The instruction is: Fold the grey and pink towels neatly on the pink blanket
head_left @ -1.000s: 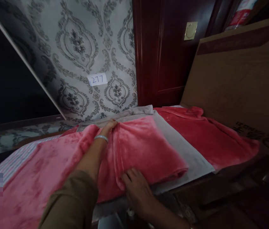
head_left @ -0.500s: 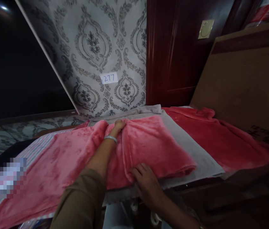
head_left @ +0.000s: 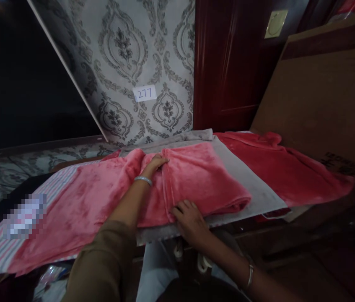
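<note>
A pink plush blanket (head_left: 205, 180) lies partly folded, its right part doubled over in a thick layer with a raised edge running from back to front. At the far end of that edge, my left hand (head_left: 156, 163) is closed on the pink fabric, fingers pointing right. My right hand (head_left: 191, 220) holds the near end of the same edge, fingers bent over the cloth; its thumb is hard to make out. A grey cloth (head_left: 252, 180) is spread beneath the blanket.
On the right lies a red plush cloth (head_left: 278, 167), with a large cardboard box (head_left: 331, 92) behind it. A striped cloth (head_left: 1, 251) shows at the left, under a dark screen (head_left: 29, 84). A paper marked 277 (head_left: 145, 93) is on the patterned wall.
The view has tilted down a little. Both hands stay at the folded edge; the left fingers have shifted slightly across it to the right. The fold looks nearly the same.
</note>
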`<state>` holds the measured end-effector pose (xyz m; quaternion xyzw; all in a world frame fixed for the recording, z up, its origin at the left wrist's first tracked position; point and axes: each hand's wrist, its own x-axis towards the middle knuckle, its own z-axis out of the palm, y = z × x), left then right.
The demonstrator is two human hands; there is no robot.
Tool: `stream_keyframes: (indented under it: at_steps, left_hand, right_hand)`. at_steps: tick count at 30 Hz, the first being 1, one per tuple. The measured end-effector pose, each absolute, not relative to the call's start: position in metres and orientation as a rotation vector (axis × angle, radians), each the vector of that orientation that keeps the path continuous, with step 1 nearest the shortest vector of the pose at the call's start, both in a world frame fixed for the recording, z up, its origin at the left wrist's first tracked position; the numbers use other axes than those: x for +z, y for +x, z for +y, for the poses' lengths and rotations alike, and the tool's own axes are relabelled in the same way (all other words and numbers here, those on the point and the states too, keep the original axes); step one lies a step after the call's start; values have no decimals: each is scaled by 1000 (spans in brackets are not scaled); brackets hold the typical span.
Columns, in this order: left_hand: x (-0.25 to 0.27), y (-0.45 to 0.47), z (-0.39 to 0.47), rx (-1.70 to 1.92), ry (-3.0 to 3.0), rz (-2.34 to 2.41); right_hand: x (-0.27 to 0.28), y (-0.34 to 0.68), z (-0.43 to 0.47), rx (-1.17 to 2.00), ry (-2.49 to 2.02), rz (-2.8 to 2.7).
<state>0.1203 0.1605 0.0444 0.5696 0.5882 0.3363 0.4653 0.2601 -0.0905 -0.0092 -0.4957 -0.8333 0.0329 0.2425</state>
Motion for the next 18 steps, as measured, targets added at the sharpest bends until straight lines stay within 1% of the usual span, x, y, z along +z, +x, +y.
stream_keyframes:
  at_steps: [4, 9, 14, 18]
  left_hand:
    - [42, 126, 151, 863, 1425, 1482]
    - [47, 136, 148, 993, 1415, 1519]
    - [47, 133, 140, 963, 1364, 1552]
    - [45, 128, 119, 989, 1325, 1531]
  right_hand:
    - [-1, 262, -91, 104, -1368, -2278]
    - [10, 258, -91, 41, -1364, -2230]
    - [3, 250, -91, 54, -1337, -2351]
    - [7, 254, -95, 112, -1290, -2332]
